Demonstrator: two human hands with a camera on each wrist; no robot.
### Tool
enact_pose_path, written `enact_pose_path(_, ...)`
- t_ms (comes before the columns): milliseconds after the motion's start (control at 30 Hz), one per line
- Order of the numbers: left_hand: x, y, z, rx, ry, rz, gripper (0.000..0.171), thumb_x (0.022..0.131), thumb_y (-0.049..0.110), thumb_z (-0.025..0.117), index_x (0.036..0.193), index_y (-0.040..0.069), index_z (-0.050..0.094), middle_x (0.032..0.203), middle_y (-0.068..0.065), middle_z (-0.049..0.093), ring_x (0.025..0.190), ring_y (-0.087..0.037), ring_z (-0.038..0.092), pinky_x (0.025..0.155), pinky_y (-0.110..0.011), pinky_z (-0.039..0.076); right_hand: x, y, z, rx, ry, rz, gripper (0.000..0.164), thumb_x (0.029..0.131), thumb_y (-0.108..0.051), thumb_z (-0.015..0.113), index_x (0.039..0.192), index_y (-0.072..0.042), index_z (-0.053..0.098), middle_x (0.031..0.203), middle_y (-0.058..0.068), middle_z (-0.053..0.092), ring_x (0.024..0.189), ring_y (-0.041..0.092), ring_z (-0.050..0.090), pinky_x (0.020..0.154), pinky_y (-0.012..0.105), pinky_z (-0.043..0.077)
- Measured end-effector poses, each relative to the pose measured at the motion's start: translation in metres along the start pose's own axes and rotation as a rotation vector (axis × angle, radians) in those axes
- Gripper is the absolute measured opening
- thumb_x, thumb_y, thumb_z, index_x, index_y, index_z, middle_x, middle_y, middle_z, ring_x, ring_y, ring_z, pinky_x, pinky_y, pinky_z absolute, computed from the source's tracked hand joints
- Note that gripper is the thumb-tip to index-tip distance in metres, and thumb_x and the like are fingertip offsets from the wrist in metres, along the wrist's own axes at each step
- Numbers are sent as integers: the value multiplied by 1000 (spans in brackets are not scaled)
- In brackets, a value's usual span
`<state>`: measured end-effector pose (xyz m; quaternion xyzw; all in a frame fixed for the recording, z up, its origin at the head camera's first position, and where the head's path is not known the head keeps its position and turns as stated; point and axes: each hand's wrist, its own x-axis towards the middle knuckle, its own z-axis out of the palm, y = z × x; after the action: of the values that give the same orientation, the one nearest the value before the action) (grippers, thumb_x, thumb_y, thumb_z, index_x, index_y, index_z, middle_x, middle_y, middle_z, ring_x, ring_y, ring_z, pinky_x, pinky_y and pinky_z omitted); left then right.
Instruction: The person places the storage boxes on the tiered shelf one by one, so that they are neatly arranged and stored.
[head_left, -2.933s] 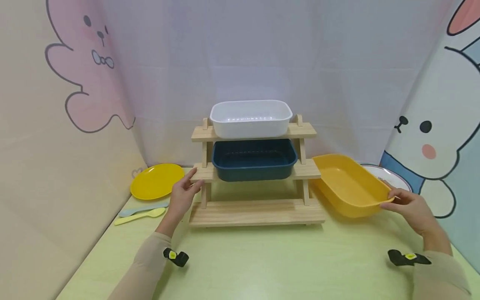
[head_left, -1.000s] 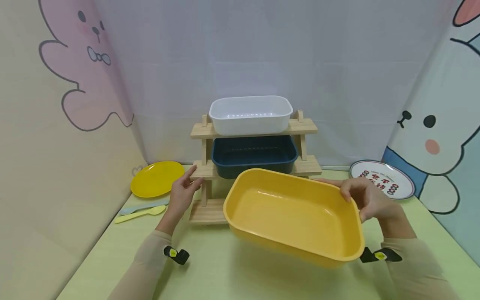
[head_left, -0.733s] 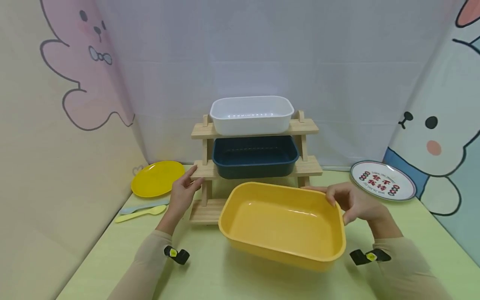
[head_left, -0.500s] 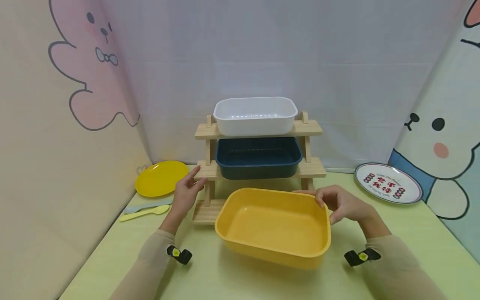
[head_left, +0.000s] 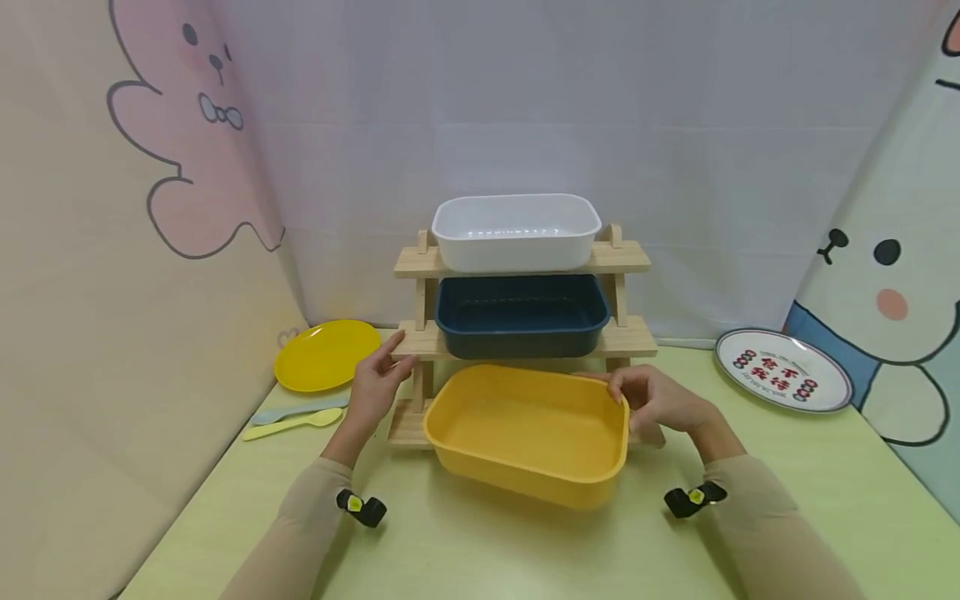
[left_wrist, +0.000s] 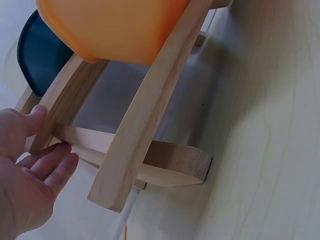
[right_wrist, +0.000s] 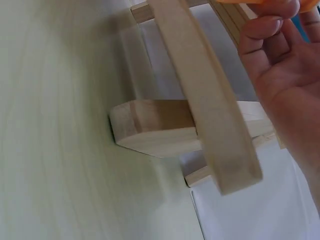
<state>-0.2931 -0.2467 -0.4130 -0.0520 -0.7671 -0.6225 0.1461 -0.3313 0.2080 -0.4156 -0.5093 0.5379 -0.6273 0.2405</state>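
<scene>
A three-tier wooden display rack (head_left: 632, 337) stands on the table. My left hand (head_left: 371, 392) holds the left end of its middle shelf; in the left wrist view the thumb and fingers pinch the board (left_wrist: 62, 95) from both sides. A yellow plastic bin (head_left: 532, 433) hangs tilted before the bottom shelf (head_left: 408, 429), hiding most of it. My right hand (head_left: 667, 404) pinches the bin's right rim, its fingers partly hidden behind. The right wrist view catches only a sliver of the bin above the right hand (right_wrist: 295, 75).
A white bin (head_left: 517, 254) sits on the top shelf and a dark blue bin (head_left: 522, 343) on the middle one. To the left lie a yellow plate (head_left: 327, 356), a blue-grey utensil (head_left: 300, 410) and a pale yellow spoon (head_left: 292, 425). A printed white plate (head_left: 783, 371) lies right.
My right hand has carried the yellow bin from the rack's right side leftward, then back toward the bottom shelf, uncovering the printed plate. The left hand has stayed on the middle shelf.
</scene>
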Motion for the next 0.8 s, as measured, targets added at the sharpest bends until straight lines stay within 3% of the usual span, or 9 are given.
enact_pose_path(167, -1, 0, 1, 5, -10, -6, 58, 97, 20, 69, 150, 10, 48, 116, -25, 67, 103, -20, 69, 87, -27, 57, 1, 6, 0, -44, 50, 49, 31, 85, -9, 81, 95, 0, 53, 106, 3, 64, 94, 16, 60, 79, 28, 57)
enact_pose_path(300, -1, 0, 1, 5, -8, -11, 59, 96, 23, 69, 150, 12, 48, 117, -24, 66, 106, -24, 69, 87, -27, 57, 0, 8, -1, -95, 79, 85, 27, 85, -5, 80, 97, 0, 56, 102, 3, 63, 88, 18, 60, 77, 28, 57)
enact_pose_path(400, -1, 0, 0, 12, -10, -25, 60, 96, 26, 69, 151, 14, 47, 120, -24, 66, 110, -28, 67, 88, -28, 56, -2, 7, -1, -131, 120, 110, 21, 87, 3, 75, 102, 1, 60, 111, 4, 66, 91, 18, 63, 80, 30, 58)
enact_pose_path(467, -1, 0, 0, 16, -14, -35, 60, 97, 27, 69, 151, 15, 47, 123, -23, 65, 112, -30, 66, 89, -29, 56, -3, 5, 0, -177, 153, 123, 20, 88, 7, 71, 107, 2, 63, 123, 9, 65, 105, 17, 64, 87, 32, 58)
enact_pose_path(633, -1, 1, 0, 15, -16, -56, 60, 97, 28, 68, 151, 16, 47, 124, -24, 65, 115, -32, 65, 90, -28, 55, -5, -10, 7, -354, 212, 201, 28, 94, 3, 65, 122, 2, 66, 147, 25, 47, 131, 11, 52, 95, 33, 54)
enact_pose_path(800, 0, 1, 0, 6, -12, -56, 59, 97, 27, 68, 151, 16, 47, 124, -24, 65, 114, -31, 65, 89, -26, 55, -2, -28, 20, -691, 315, 225, 26, 95, -6, 68, 121, -6, 71, 145, 21, 52, 117, 14, 61, 84, 27, 58)
